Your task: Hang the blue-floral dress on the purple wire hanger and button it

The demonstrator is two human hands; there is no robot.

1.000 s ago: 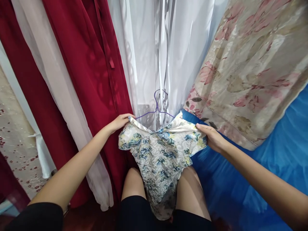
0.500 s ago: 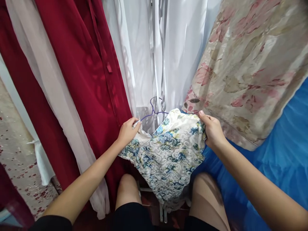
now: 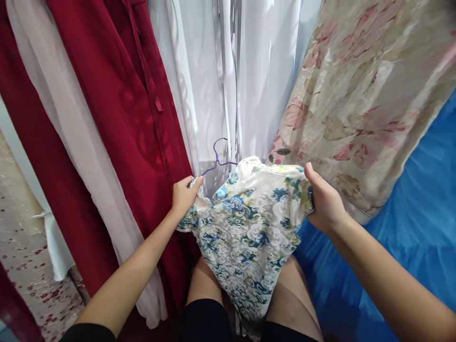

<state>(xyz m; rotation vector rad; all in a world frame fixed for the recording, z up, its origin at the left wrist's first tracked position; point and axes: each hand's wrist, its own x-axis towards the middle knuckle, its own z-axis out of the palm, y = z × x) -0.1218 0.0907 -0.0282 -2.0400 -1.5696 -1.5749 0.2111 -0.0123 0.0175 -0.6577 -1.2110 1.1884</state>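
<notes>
A white garment with a blue and green floral pattern point(image 3: 245, 223) hangs between my hands, above my thighs. Its narrow lower end drops down between my legs. Inside its neck is a purple wire hanger point(image 3: 216, 164), whose hook sticks up toward the white cloth behind. My left hand point(image 3: 185, 194) pinches the garment's left shoulder, close to one arm of the hanger. On the other side, my right hand point(image 3: 326, 202) grips the right shoulder edge, thumb on top and fingers hidden behind the fabric. The hanger's right arm is covered by the garment.
Dark red dresses point(image 3: 117, 118) and a pale pink drape point(image 3: 71, 128) hang at the left. White cloth with hanging ribbons point(image 3: 263, 80) is straight ahead. A beige dress with pink flowers point(image 3: 359, 104) hangs at the right, over blue ruffled fabric point(image 3: 409, 228).
The garment has come closer to me, and its right shoulder is stretched farther right by my right hand. My left hand and the hanger have shifted slightly left.
</notes>
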